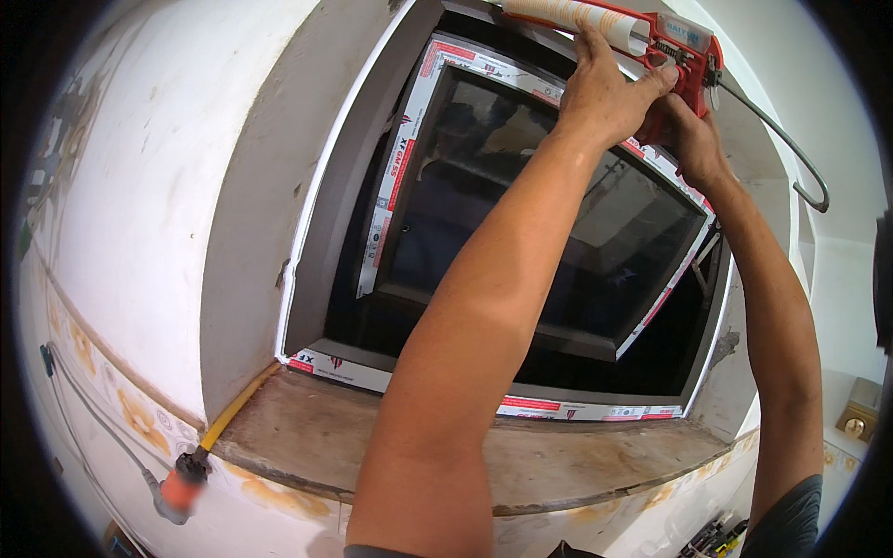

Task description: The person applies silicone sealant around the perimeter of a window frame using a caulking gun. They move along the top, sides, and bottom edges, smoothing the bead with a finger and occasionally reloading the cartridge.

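Observation:
A red caulking gun with a cream-and-orange sealant cartridge lies across the upper right corner of the window recess. My left hand steadies it from below, with fingers against the cartridge and the thumb near the gun's frame. Around the handle, my right hand is closed; its fingers are partly hidden. The gun's hooked metal rod sticks out to the right. A white sealant line runs down the left edge of the dark window frame. The cartridge's nozzle is not visible.
The tilted-out window sash carries red-and-white protective film. Below it is a rough stone sill. A yellow hose joins an orange-grey plug at lower left. A wall switch is at right, with tools below.

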Tool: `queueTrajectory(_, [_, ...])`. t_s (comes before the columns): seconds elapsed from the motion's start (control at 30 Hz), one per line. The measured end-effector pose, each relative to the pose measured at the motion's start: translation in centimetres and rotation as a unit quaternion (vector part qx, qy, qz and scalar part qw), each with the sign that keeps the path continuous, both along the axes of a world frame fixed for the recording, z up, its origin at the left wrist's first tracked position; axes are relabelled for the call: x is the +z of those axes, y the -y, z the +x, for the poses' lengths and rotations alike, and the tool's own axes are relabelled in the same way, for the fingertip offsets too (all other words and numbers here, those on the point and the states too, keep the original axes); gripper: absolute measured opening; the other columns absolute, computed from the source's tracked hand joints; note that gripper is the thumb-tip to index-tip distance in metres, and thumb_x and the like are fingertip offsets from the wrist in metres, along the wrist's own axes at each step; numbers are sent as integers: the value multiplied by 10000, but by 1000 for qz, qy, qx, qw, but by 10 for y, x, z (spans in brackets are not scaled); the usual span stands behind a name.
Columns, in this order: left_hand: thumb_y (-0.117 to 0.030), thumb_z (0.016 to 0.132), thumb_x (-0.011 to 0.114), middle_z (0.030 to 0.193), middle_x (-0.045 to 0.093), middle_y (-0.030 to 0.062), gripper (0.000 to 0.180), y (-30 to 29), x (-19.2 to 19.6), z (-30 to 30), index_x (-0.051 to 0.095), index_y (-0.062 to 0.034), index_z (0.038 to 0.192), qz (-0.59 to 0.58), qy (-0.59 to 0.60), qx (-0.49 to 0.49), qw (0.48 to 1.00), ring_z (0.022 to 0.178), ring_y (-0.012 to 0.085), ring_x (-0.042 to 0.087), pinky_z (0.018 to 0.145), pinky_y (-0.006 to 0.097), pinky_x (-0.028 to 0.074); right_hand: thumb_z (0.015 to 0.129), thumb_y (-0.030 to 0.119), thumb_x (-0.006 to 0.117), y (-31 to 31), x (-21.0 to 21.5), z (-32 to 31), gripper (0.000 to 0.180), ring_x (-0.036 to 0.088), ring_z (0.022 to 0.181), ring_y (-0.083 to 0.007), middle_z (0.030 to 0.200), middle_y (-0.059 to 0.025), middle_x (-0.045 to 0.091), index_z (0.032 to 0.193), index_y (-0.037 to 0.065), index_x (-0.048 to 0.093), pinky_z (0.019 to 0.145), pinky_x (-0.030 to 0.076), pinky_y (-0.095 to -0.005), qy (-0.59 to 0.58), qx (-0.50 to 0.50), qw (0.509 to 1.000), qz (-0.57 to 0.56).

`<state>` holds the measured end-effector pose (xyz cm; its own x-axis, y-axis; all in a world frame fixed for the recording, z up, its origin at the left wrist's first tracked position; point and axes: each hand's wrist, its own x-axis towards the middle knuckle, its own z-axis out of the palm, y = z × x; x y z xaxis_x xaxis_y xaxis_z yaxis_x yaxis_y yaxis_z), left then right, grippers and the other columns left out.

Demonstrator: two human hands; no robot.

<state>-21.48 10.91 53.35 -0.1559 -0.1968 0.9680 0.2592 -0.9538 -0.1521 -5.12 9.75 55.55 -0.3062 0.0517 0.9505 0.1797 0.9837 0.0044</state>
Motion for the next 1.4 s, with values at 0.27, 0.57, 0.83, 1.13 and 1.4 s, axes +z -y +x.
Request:
queueTrajectory(0.27, [-599, 837, 767, 1639, 184, 374, 1318, -1, -1, 11, -36, 136, 1580, -14, -35, 27, 999, 1443, 505, 402, 1205, 466, 361, 1028, 359, 554, -7, 3, 26, 314, 667, 790, -193, 875, -61, 648, 1141, 70, 596, 739, 568, -369, 6, -11, 1000, -5])
queueTrajectory(0.57, [-652, 821, 762, 1622, 199, 398, 1345, -2, 1, 20, -1, 167, 1568, -17, -62, 8, 998, 1467, 501, 367, 1225, 453, 326, 1023, 387, 553, 0, -4, 37, 344, 646, 756, -179, 852, -65, 646, 1099, 54, 595, 707, 550, -362, -16, -31, 999, -10])
queueTrajectory(0.83, [-689, 774, 788, 1583, 224, 442, 1415, 1, 6, 41, 2, 192, 1554, -56, -81, 1, 995, 1464, 515, 363, 1225, 454, 325, 1023, 457, 588, -5, 2, 61, 426, 639, 742, -171, 855, -56, 635, 1143, 50, 606, 692, 566, -338, -3, -49, 999, 9])
queueTrajectory(1.13, [-683, 751, 813, 1536, 339, 430, 1426, 2, 1, 68, 29, 201, 1548, -74, -70, -7, 995, 1432, 499, 427, 1210, 458, 350, 1014, 499, 578, -3, -9, 76, 453, 607, 676, -157, 760, -47, 610, 1046, 47, 595, 598, 500, -327, -32, -50, 998, 13])
queueTrajectory(1.4, [-673, 728, 836, 1528, 344, 437, 1439, -2, 1, 88, 42, 203, 1548, -85, -75, -27, 993, 1430, 505, 426, 1209, 461, 350, 1003, 574, 577, -4, -13, 93, 529, 595, 635, -159, 721, -51, 595, 1000, 45, 593, 577, 489, -322, -42, -78, 995, 35])
